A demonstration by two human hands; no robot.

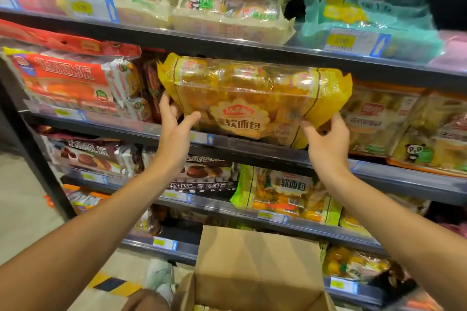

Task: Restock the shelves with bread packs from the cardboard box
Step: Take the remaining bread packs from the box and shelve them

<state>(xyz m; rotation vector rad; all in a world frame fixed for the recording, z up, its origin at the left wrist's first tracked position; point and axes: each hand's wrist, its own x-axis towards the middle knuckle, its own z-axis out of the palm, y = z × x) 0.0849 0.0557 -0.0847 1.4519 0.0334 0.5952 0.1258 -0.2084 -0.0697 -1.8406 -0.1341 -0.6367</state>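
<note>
Head view, one entry per item.

Yellow bread pack: clear-fronted wrapper with yellow crimped ends and a scalloped label; held lengthwise at the front of the second shelf from the top, its lower edge at the shelf lip, between both hands.

Left hand: grasps the pack's lower left corner, thumb across the front, fingers behind the wrapper.

Right hand: grasps the pack's lower right corner, fingers curled onto the yellow end seal from below.

Cardboard box: brown, flaps open, directly below the forearms at the bottom of the frame; its contents barely show.

Red pie packs: stacked on the same shelf, just left of the held pack.

Cream sandwich-bread packs: same shelf, just right of the held pack, one with a panda mark.

Top shelf: cream bread bag with red lettering above the held pack; teal packs to its right.

Third shelf: brown chocolate pie packs at left; green bread pack beneath the right hand.

Price tags: yellow and blue, blurred, clipped along the shelf edges.

Floor: pale, with a yellow-and-black striped strip.
</note>
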